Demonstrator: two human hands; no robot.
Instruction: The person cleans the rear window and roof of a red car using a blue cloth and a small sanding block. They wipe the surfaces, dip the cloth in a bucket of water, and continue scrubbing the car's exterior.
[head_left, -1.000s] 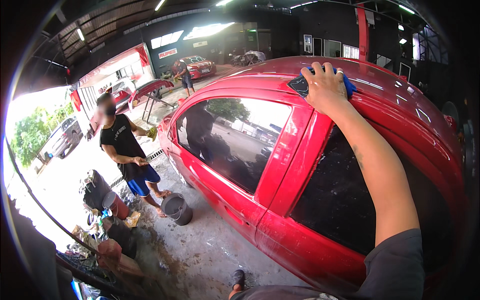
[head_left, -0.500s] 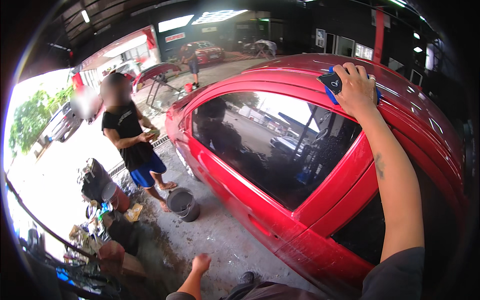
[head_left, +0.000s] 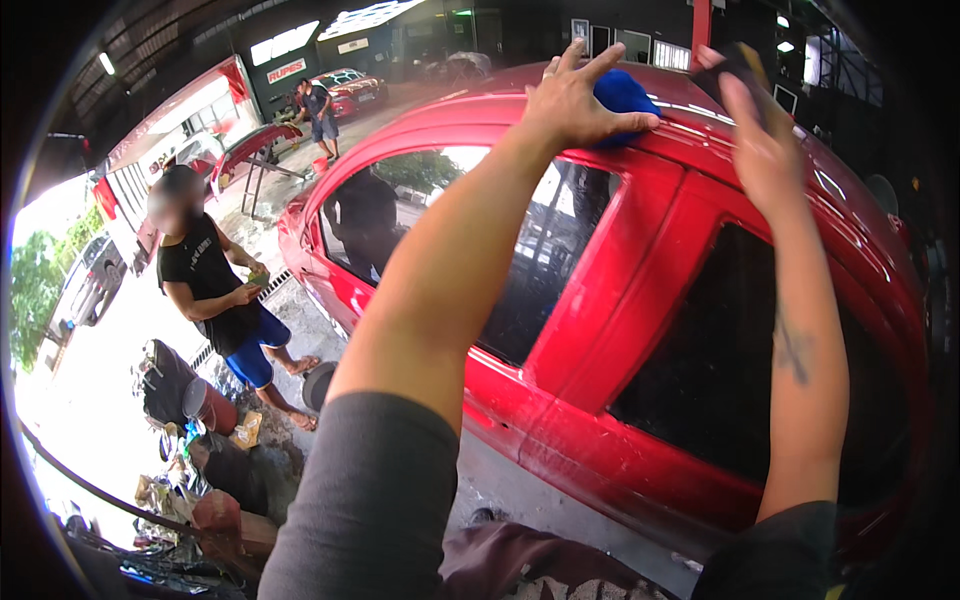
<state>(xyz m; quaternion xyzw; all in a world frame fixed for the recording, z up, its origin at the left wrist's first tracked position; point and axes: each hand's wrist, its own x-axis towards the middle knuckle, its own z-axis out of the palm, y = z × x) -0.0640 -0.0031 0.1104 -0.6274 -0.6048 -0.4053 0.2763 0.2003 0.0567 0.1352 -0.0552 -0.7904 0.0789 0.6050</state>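
Observation:
My left hand (head_left: pixel 575 108) reaches up to the red car's roof edge, above the side windows. Its fingers are spread, and the thumb lies across the front of a bunched blue cloth (head_left: pixel 625 92) on the roof. No closed grip on the cloth shows. To the right, my right hand (head_left: pixel 768 150) is raised over the roof, smeared by motion. It grips a flat black pad (head_left: pixel 735 78) with a yellowish edge. Beneath both arms is the red car (head_left: pixel 590 310), its side glass dark and its paint glossy.
A person in a black top (head_left: pixel 205 270) stands at the car's far left end, holding a small greenish thing. A dark bucket (head_left: pixel 318 385) is on the floor nearby. A reddish bucket (head_left: pixel 210 405) and piled clutter line the left. Another person (head_left: pixel 318 108) stands farther back.
My left hand has risen from low near the floor to the blue cloth. My right hand has come away from the cloth with the black pad. The view has shifted rightward.

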